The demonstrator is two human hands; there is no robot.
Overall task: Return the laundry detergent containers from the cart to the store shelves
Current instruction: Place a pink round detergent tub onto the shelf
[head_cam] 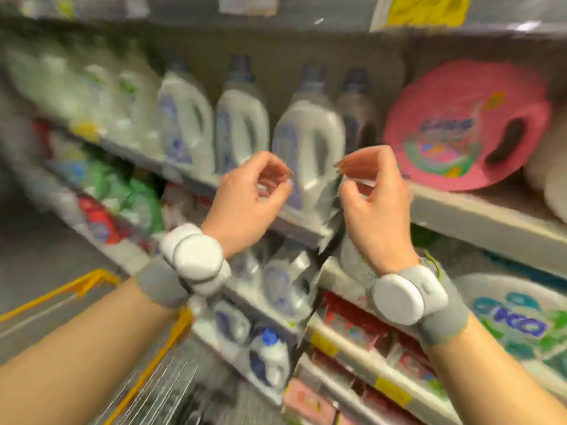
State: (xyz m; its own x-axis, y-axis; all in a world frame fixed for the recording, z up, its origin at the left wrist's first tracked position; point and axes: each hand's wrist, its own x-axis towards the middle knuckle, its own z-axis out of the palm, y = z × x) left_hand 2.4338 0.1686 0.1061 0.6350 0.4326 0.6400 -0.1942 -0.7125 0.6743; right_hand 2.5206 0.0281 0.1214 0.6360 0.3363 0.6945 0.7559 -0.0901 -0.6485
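Observation:
The view is blurred by motion. A row of white detergent bottles with blue caps and purple labels stands on the grey shelf (478,216); the nearest one (310,139) sits right at its front edge. My left hand (251,197) and my right hand (374,197) hover in front of that bottle, one on each side, a little apart from it. Both hands have loosely curled fingers and hold nothing. White sensor bands wrap both wrists.
A round pink detergent pack (463,124) leans on the same shelf to the right. Lower shelves hold more white bottles (285,280), red packs (362,323) and green bags (138,194). The cart's orange rim (76,286) and wire basket are at the bottom left.

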